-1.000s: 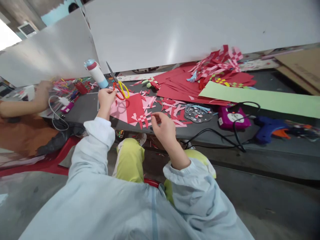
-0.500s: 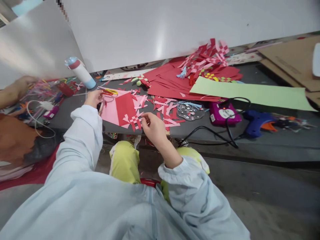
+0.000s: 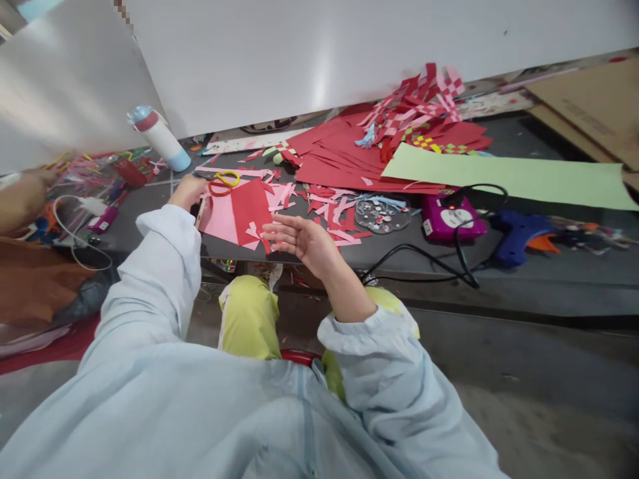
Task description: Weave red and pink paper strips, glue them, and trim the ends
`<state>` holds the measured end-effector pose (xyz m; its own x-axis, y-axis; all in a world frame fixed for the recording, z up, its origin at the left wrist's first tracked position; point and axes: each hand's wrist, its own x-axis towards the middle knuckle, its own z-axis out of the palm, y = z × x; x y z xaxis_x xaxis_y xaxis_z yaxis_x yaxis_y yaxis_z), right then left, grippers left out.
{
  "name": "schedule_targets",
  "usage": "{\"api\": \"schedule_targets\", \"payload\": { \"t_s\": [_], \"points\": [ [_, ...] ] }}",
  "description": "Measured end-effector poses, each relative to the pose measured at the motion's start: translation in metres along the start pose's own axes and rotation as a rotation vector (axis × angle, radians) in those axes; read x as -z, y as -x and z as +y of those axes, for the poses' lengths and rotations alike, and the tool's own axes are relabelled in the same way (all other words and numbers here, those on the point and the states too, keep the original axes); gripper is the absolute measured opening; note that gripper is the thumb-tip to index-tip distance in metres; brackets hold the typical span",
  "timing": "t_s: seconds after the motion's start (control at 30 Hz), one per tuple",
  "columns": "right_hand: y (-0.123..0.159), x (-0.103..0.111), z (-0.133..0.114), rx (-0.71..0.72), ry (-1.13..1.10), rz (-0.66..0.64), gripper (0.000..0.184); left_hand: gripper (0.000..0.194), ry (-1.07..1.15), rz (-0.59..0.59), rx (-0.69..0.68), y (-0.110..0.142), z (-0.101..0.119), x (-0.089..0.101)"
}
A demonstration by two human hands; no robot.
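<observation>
My left hand [image 3: 188,191] is at the left edge of a pink paper sheet [image 3: 217,216], fingers curled and partly hidden. Below them shows a slim, pale-edged object [image 3: 201,214] whose kind I cannot make out. Scissors with red and yellow handles [image 3: 224,183] lie just right of these fingers. A red paper sheet [image 3: 248,203] overlaps the pink one. My right hand [image 3: 305,243] is open above the table's front edge, fingers stretched to the left and holding nothing. Its fingertips partly cover pink and red paper strips [image 3: 255,233].
Behind are a red paper stack [image 3: 329,156], woven checkered pieces [image 3: 414,100] and a green sheet [image 3: 504,176]. To the right are a bead tray [image 3: 382,214], a purple box [image 3: 452,223], black cable and blue glue gun [image 3: 519,236]. A bottle [image 3: 160,138] and another person's arm [image 3: 24,196] are left.
My right hand has opened from a curled pinch, its fingers now stretched out over the paper strips. My left hand stays at the pink sheet's left edge. The view has shifted slightly.
</observation>
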<state>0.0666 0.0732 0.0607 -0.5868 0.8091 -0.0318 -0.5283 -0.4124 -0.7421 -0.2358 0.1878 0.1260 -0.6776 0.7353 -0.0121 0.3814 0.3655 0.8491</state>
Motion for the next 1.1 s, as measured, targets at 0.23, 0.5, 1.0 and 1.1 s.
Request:
{"api": "schedule_targets", "payload": {
  "t_s": [0.23,0.5,1.0,1.1],
  "points": [
    [0.009,0.001,-0.006,0.017,-0.017,-0.05,0.054,0.032,-0.677,-0.083,-0.4,0.064,0.03,0.007],
    [0.013,0.006,-0.009,0.014,-0.126,-0.077,0.053,0.024,-0.707,-0.218,-0.786,0.157,0.058,-0.006],
    [0.016,0.018,-0.03,0.043,-0.073,0.39,0.033,0.013,-0.268,-0.096,-0.542,0.165,-0.019,-0.032],
    [0.017,0.021,-0.032,0.138,0.029,0.429,0.023,0.012,-0.346,-0.041,-0.557,0.162,-0.028,-0.024]
  ]
}}
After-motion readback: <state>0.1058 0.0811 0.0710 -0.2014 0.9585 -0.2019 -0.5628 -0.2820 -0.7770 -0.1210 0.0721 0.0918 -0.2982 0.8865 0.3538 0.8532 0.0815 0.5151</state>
